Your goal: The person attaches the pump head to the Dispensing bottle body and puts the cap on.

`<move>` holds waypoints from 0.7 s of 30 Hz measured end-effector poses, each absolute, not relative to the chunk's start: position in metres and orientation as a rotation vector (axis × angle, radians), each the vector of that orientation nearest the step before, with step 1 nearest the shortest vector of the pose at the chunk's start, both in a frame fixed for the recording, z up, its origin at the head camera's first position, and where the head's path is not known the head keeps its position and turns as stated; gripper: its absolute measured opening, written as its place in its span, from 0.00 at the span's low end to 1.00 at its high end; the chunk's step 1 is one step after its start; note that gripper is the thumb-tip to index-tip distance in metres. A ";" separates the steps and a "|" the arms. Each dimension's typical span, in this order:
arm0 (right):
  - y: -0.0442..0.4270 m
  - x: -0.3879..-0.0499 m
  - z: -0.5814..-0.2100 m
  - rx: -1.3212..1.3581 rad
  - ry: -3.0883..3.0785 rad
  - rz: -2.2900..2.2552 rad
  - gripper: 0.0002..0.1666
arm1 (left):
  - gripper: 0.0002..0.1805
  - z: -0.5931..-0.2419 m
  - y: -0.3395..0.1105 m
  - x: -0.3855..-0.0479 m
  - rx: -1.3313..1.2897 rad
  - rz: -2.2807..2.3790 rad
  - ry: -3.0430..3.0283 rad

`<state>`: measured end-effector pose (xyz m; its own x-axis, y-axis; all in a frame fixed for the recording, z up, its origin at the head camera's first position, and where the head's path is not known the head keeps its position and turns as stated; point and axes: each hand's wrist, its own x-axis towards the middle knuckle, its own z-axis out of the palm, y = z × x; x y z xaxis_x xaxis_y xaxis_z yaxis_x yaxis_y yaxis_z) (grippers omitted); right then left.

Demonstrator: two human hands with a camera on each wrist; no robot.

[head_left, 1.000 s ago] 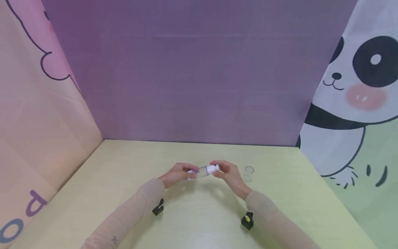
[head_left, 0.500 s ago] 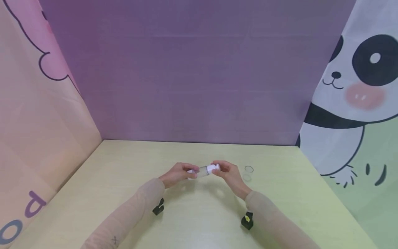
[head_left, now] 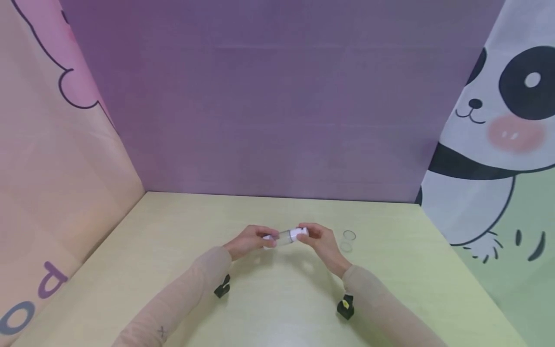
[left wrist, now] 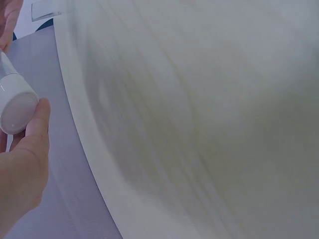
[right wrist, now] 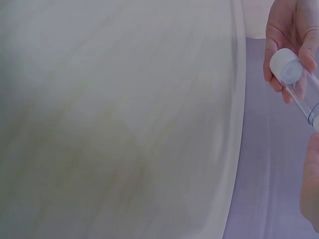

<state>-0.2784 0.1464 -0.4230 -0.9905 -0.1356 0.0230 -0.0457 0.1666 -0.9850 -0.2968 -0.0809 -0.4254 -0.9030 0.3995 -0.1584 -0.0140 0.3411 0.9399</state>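
Note:
A clear bottle (head_left: pixel 284 237) with white ends is held above the table, tilted slightly up to the right in the head view. My left hand (head_left: pixel 249 242) grips its white base (left wrist: pixel 19 107), thumb and fingers on opposite sides. At the other end, my right hand (head_left: pixel 323 245) pinches the white top (head_left: pixel 298 234) between thumb and fingers. Through the transparent wall (right wrist: pixel 302 99) in the right wrist view, a white inner disc shows near the base end. The right wrist view shows only part of my right hand (right wrist: pixel 311 184) at its edge.
Two thin rings lie on the table right of my right hand: a darker one (head_left: pixel 349 235) and a paler one (head_left: pixel 346 246). A purple backdrop (head_left: pixel 277 120) stands behind the table (head_left: pixel 277 308), with printed cloth on both sides.
The head view has shifted slightly. Both hands keep hold of the bottle; my right hand and the white top have moved very slightly right.

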 end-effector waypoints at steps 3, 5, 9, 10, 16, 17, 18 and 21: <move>0.146 -0.278 -0.422 -0.183 2.346 -1.976 0.25 | 0.17 -0.425 -0.081 -0.296 0.329 1.592 2.246; 0.145 -0.278 -0.422 -0.188 2.355 -1.970 0.25 | 0.18 -0.424 -0.081 -0.295 0.329 1.597 2.245; 0.147 -0.277 -0.422 -0.215 2.357 -1.954 0.27 | 0.18 -0.424 -0.082 -0.295 0.326 1.599 2.246; 0.147 -0.277 -0.421 -0.226 2.351 -1.954 0.27 | 0.18 -0.424 -0.082 -0.295 0.323 1.600 2.245; 0.151 -0.278 -0.421 -0.320 2.294 -1.967 0.27 | 0.17 -0.424 -0.081 -0.296 0.322 1.601 2.243; 0.151 -0.279 -0.421 -0.338 2.286 -1.967 0.27 | 0.17 -0.424 -0.081 -0.296 0.323 1.600 2.244; 0.151 -0.279 -0.420 -0.347 2.273 -1.972 0.26 | 0.18 -0.425 -0.081 -0.296 0.323 1.600 2.244; 0.152 -0.279 -0.420 -0.357 2.260 -1.971 0.25 | 0.18 -0.425 -0.080 -0.296 0.326 1.598 2.244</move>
